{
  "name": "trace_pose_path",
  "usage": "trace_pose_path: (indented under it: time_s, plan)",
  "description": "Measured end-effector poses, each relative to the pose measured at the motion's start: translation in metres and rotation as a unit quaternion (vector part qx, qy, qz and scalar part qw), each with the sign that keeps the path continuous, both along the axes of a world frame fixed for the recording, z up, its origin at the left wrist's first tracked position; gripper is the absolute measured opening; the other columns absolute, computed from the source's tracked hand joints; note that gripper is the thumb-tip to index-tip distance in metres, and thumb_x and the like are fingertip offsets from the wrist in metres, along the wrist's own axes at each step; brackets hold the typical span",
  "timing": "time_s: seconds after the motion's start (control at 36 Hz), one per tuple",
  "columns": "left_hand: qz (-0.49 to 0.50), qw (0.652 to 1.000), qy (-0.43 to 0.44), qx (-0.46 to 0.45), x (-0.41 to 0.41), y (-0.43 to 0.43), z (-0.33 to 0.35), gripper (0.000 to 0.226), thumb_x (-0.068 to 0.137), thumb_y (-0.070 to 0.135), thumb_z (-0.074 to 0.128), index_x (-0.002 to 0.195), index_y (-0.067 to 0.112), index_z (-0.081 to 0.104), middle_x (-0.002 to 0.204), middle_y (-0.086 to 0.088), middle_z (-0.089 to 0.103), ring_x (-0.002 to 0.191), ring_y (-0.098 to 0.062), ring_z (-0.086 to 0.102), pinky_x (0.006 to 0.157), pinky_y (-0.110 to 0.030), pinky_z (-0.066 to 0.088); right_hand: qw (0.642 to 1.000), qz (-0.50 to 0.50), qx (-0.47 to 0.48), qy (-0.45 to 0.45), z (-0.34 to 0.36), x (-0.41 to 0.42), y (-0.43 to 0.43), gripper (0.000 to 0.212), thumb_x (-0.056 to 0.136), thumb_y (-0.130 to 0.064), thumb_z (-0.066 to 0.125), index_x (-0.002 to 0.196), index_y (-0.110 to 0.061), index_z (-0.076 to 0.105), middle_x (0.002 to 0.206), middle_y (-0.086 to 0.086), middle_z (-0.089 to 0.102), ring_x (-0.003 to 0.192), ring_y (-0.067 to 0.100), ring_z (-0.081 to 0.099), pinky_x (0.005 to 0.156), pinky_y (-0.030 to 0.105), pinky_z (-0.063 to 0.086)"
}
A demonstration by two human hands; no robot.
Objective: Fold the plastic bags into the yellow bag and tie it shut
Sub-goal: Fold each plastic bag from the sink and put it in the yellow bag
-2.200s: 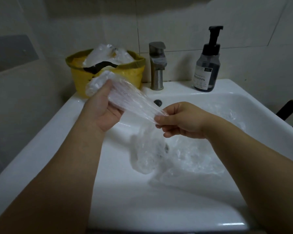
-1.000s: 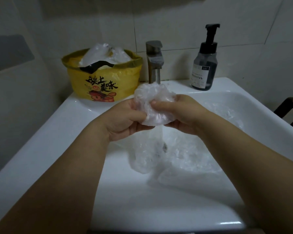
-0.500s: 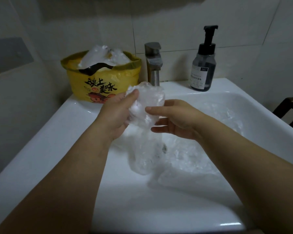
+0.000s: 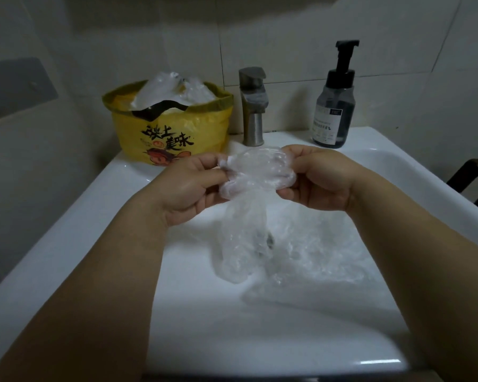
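A crumpled clear plastic bag (image 4: 260, 172) is held above the sink between both hands. My left hand (image 4: 188, 188) pinches its left end and my right hand (image 4: 320, 180) grips its right end. More clear plastic bags (image 4: 301, 257) lie loose in the basin below. The yellow bag (image 4: 171, 128), printed with black characters, stands open on the sink's back left corner. It is stuffed with clear bags (image 4: 174, 86) that stick out of its top.
The white sink (image 4: 66, 257) fills the lower view. A metal faucet (image 4: 253, 106) stands at the back centre and a dark soap pump bottle (image 4: 334, 106) at the back right. Tiled walls close in behind and to the left. A dark chair part (image 4: 475, 177) shows far right.
The bag went from stretched out to a bunched wad. Since half a second ago my right hand has taken hold of the wad again, and both hands now hold it lower and wider.
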State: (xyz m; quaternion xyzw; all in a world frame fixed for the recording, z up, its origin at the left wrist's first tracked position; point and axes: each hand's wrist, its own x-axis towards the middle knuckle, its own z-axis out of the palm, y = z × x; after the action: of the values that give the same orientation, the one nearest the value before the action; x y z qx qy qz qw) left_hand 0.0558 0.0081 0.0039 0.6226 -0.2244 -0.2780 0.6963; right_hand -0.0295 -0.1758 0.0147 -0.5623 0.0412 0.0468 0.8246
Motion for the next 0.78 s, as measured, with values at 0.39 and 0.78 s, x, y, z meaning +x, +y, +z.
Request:
trace_pose_path:
  time_s: [0.39,0.78]
  plan:
    - [0.012,0.999,0.017,-0.038,-0.003,-0.002,0.005,0.018,0.092,-0.008,0.047,0.09,0.0,0.063,0.084,-0.016,0.065,0.068,-0.018,0.066,0.062,-0.026,0.058,0.998,-0.043,0.002,-0.051,0.002,0.0,0.004,0.039,0.087,0.001,0.033,0.062,-0.005,0.063,0.061,0.009,0.059,0.056,0.02,0.054,0.054,0.026,0.046]
    - [0.096,0.98,-0.155,0.074,-0.004,-0.006,0.0,0.018,0.078,-0.003,0.072,0.07,0.012,0.066,0.059,0.001,0.061,0.053,-0.01,0.055,0.057,-0.018,0.051,0.993,-0.073,-0.088,-0.028,-0.011,0.007,0.026,0.018,0.083,-0.001,0.065,0.1,-0.004,0.061,0.1,0.012,0.067,0.087,0.022,0.067,0.079,0.03,0.056]
